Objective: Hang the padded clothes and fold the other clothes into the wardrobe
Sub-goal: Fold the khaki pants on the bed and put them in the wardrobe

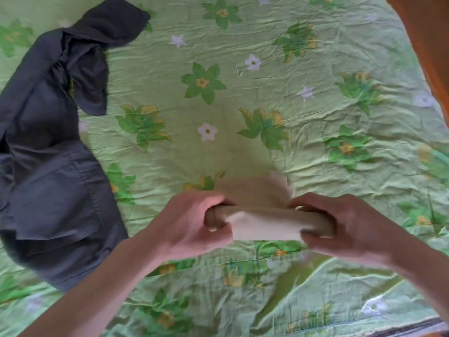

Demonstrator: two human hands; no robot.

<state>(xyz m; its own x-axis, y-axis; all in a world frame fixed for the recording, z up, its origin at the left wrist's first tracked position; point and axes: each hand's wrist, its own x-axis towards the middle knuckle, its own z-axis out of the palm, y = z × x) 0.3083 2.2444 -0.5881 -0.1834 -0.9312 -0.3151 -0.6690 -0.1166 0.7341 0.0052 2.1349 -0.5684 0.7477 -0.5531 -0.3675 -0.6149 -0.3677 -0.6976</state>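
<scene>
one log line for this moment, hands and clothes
left hand grips beige garment | right hand grips other end | grey jacket unfolded on floral bedspread

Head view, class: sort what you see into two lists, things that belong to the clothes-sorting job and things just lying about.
Job things:
beige cloth, folded, gripped at its ends by the left hand and right hand
grey jacket, crumpled on the bed

Lying about:
green flowered bedspread

There is one view only, from a wide-angle camera on the person's head, tipped steeply down at the bed (243, 88) from close above. Both forearms reach in from the bottom edge, and the picture bends towards its corners.
</scene>
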